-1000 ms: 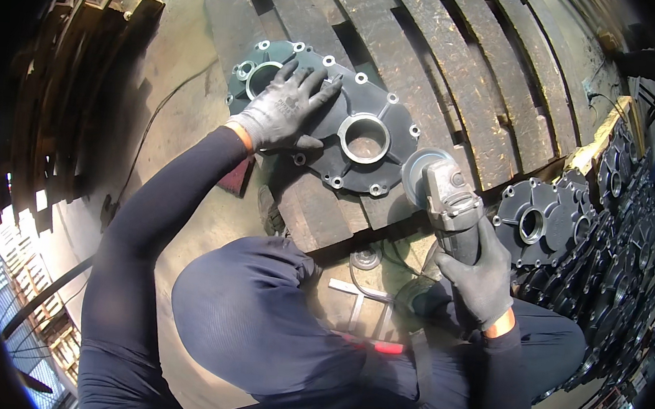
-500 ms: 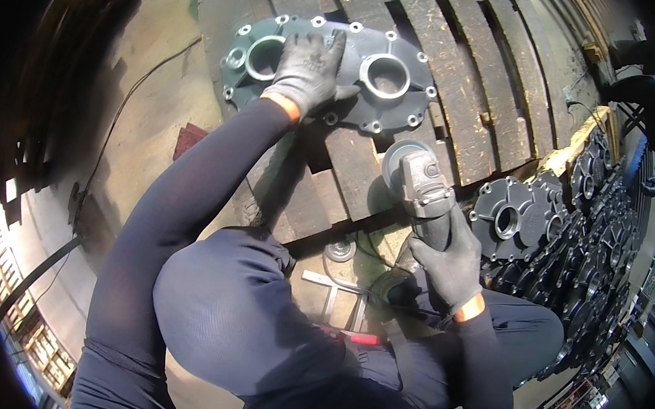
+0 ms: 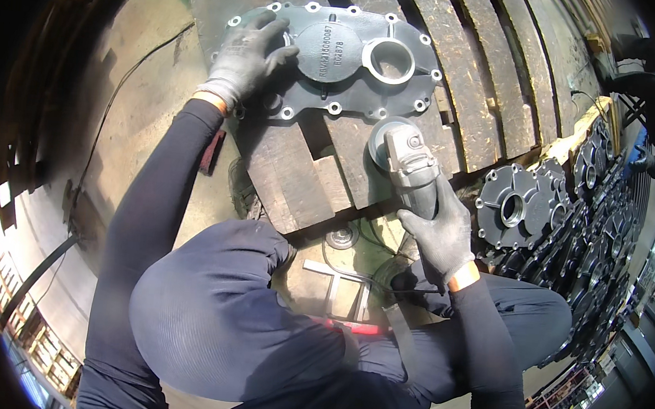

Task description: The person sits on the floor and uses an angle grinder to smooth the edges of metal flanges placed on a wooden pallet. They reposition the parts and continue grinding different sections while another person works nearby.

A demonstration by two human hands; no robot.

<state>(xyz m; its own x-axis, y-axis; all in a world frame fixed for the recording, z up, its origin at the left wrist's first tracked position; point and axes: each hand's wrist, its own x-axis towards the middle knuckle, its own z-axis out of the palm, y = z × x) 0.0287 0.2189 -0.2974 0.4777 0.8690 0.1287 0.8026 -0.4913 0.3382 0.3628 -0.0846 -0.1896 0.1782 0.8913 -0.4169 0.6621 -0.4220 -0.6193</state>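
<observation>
A dark grey cast metal cover [image 3: 352,91] lies on a wooden pallet in front of me. It has bolt lugs around its rim and a bright machined bore at its right. My left hand [image 3: 247,57], in a grey glove, grips the cover's left end, with its fingers curled at the left bore and hiding most of it. In my gloved right hand [image 3: 442,233] is an angle grinder [image 3: 413,169], held by its body. Its round disc is just below the cover's lower right edge, apart from it. Whether the disc spins, I cannot tell.
The slatted wooden pallet [image 3: 468,85] has gaps between its boards. Many similar castings [image 3: 523,208] are piled at the right. A metal stand [image 3: 333,278], a small round disc [image 3: 342,236] and a cable lie between my legs. Another person's gloved hand [image 3: 654,165] shows at the far right.
My left hand has slid left from the cover's middle to its left end, and its fingers have curled. My right hand has brought the grinder slightly up and left.
</observation>
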